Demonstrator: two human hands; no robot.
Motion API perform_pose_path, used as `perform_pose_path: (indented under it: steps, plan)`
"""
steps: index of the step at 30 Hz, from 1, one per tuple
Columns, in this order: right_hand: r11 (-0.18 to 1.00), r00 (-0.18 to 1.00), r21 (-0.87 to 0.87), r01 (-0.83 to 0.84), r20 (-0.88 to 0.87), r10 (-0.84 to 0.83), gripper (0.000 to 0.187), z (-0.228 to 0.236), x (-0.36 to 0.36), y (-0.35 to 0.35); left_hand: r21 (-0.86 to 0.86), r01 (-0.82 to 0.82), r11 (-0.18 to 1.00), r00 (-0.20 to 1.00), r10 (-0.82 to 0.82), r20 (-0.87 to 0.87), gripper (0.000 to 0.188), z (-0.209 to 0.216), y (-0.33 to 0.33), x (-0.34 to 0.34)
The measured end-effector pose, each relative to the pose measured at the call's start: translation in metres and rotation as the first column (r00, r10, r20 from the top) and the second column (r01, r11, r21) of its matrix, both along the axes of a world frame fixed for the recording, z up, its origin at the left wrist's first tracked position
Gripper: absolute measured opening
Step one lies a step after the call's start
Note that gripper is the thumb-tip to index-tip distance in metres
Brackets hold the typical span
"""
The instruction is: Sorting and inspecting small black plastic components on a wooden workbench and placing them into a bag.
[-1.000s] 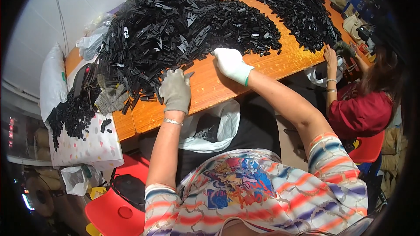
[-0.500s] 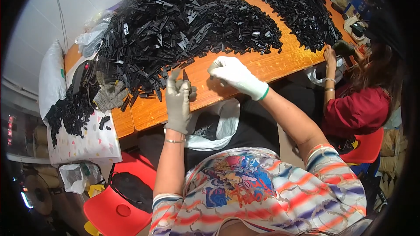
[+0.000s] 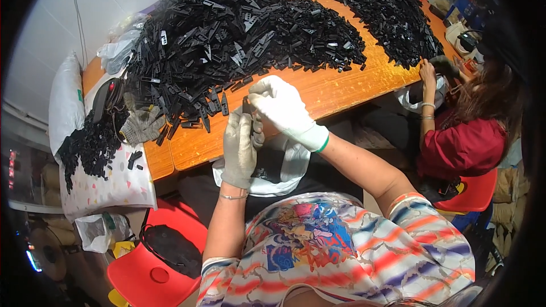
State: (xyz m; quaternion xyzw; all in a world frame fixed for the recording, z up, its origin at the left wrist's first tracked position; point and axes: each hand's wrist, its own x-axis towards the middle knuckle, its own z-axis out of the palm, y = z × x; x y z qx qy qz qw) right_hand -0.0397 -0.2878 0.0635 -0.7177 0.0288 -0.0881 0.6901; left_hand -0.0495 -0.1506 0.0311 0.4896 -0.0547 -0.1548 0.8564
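Evidently the step in hand is two-handed work on one small part: the left hand (image 3: pixel 240 150), in a greyish glove, holds up a dark piece (image 3: pixel 246 105) between thumb and bent fingers, and the right hand (image 3: pixel 284 108), in a white glove, meets it from the right. The right fingers are curled in at the piece's upper side; whether they grip a second part I cannot tell, as the back of the hand hides it. The next move seems to call for a steady left pinch while the right fingertips line up and press. The piece looks narrow, black and roughly upright, largely covered by the fingers, its finer shape too small to read. Just beyond the left fingertips lies the near edge of a big black heap (image 3: pixel 199 45); below the fingers hangs a white bag (image 3: pixel 293 167).
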Motion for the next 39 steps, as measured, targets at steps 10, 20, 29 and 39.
perform_pose_path:
  steps: [10,20,29,39]
  plan:
    - [0.989,0.996,-0.12,-0.083,-0.032,0.079,0.022,-0.001,-0.008,-0.004,0.21,-0.02,0.977,0.995,0.0,0.095,0.021,-0.007,0.003,0.0]
    - [0.622,0.964,-0.782,-0.035,0.137,0.228,0.022,-0.008,-0.004,-0.006,0.383,-0.24,0.892,0.965,0.178,0.191,0.019,-0.014,-0.008,-0.004]
    - [0.552,0.925,-0.832,-0.062,0.159,0.344,0.016,-0.019,0.004,-0.004,0.19,-0.341,0.921,0.927,0.363,-0.096,0.025,-0.02,-0.023,0.001]
    - [0.758,0.995,-0.646,-0.09,-0.033,0.09,0.023,-0.023,0.004,-0.011,0.338,-0.099,0.936,0.994,0.08,0.068,0.023,-0.012,-0.012,0.018]
